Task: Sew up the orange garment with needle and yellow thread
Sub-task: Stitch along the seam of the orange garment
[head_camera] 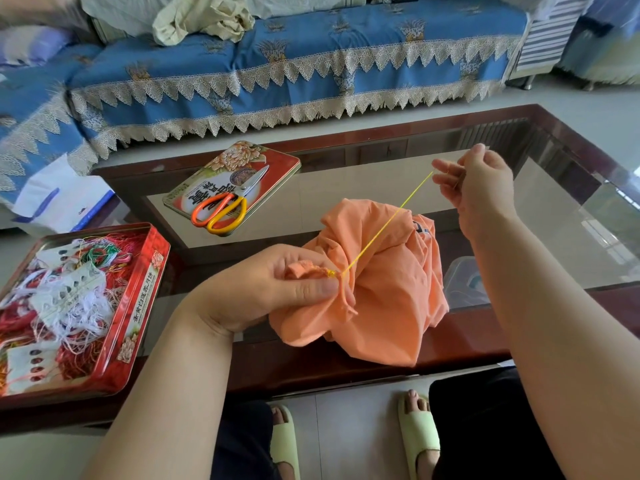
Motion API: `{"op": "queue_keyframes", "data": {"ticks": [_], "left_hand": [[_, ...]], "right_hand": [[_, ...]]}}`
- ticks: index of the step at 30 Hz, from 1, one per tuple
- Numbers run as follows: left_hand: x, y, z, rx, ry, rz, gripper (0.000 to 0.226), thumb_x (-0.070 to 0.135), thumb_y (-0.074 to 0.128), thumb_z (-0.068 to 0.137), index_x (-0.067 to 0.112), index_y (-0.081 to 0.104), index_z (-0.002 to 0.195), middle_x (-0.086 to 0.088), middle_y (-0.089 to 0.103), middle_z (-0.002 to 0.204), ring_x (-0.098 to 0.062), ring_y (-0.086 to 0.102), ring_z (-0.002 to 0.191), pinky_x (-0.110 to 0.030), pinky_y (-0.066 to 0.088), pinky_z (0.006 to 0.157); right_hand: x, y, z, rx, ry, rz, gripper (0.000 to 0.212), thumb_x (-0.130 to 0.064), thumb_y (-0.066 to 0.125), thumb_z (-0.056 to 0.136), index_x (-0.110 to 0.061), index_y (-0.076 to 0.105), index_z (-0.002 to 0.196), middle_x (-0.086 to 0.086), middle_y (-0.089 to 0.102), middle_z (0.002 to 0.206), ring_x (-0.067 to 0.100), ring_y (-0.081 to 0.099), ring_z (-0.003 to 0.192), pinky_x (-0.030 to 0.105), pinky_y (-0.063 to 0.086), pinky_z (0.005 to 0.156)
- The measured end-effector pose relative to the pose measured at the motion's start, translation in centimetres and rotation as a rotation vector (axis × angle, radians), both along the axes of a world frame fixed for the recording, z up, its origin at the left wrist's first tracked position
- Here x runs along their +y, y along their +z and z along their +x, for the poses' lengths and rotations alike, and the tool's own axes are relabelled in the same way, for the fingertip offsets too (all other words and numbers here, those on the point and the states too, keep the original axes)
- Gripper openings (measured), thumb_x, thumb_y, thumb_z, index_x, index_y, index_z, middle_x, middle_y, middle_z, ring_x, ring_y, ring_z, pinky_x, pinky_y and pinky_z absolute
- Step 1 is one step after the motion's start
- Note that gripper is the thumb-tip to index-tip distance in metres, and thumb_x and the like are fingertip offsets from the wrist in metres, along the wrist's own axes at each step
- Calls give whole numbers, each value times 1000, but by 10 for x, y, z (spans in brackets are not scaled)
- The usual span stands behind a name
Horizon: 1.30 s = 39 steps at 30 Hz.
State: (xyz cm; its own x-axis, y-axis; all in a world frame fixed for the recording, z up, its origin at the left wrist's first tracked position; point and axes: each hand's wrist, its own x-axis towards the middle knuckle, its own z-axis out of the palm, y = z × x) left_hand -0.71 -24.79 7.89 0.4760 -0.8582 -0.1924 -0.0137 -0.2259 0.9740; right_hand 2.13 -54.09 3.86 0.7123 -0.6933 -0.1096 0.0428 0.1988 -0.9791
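We see the yellow thread (388,221) stretched taut, up and right from the orange garment (384,292) bunched at the table's near edge; left hand (273,289) fingers pinch the seam, right hand (481,188) fingers pinch the thread's far end.

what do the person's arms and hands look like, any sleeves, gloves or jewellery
Both forearms are bare with no sleeves in view. The left hand and right hand wear no gloves, and no rings, watch or bracelets show. Fingernails look short and unpainted.
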Motion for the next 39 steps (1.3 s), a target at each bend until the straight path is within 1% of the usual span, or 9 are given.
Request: {"op": "queue_keyframes", "data": {"ticks": [3,7,11,14,18,24,30,35,39], "left_hand": [[0,-2,2,42,112,-88,29,50,70,76,23,73,86,5,67,86,-9,63,86,-19,49,74],[2,-4,4,141,237,-277,20,42,73,75,22,71,78,6,66,79,-7,64,79,-18,51,70],[1,-3,5,223,398,-403,16,37,78,69,22,74,73,5,68,79,-8,66,79,-21,53,71],[-4,-2,5,223,565,-299,16,30,63,72,22,76,66,7,71,76,-5,68,75,-19,54,65],[-10,-6,8,178,714,-199,20,31,66,73,19,75,85,-1,75,96,-16,70,93,-26,56,76],[-14,-5,6,279,680,-159,28,20,69,67,12,72,94,-7,75,90,-18,72,86,-27,59,75],[-15,-2,2,199,682,-147,30,10,71,64,13,69,93,-2,75,80,-12,71,75,-21,57,63],[-11,-4,4,-10,750,-105,21,22,76,61,25,74,82,3,76,87,-13,70,90,-24,53,75],[-8,-3,5,-28,730,-132,12,21,76,67,26,76,78,2,75,90,-16,69,97,-25,52,77]], "right_hand": [[6,-2,1,231,178,-221,30,-30,37,104,-15,51,82,5,70,75,10,48,41,19,42,43],[14,-5,0,450,299,-558,30,-34,41,102,-11,59,95,3,59,78,13,50,53,19,46,50],[8,-4,0,362,169,-437,31,-33,42,102,-11,63,101,2,57,80,9,54,65,22,51,64],[8,-1,0,197,10,-497,31,-31,43,102,-12,66,92,-3,49,65,7,44,57,21,41,57],[29,16,-7,-67,-22,-502,32,-28,46,101,-18,62,75,-6,43,55,1,39,47,22,33,52],[75,46,-39,-172,357,-388,32,-27,44,102,-11,59,79,3,56,60,7,38,43,17,32,43],[92,53,-55,-1,830,-494,24,-21,45,102,-15,64,89,-6,46,54,9,39,46,19,33,44],[96,51,-59,88,863,-638,19,-33,56,95,-19,69,95,-11,51,51,3,44,46,19,39,50],[98,46,-56,143,930,-552,37,-51,69,74,-22,70,98,-7,49,57,7,43,50,28,36,54]]}}
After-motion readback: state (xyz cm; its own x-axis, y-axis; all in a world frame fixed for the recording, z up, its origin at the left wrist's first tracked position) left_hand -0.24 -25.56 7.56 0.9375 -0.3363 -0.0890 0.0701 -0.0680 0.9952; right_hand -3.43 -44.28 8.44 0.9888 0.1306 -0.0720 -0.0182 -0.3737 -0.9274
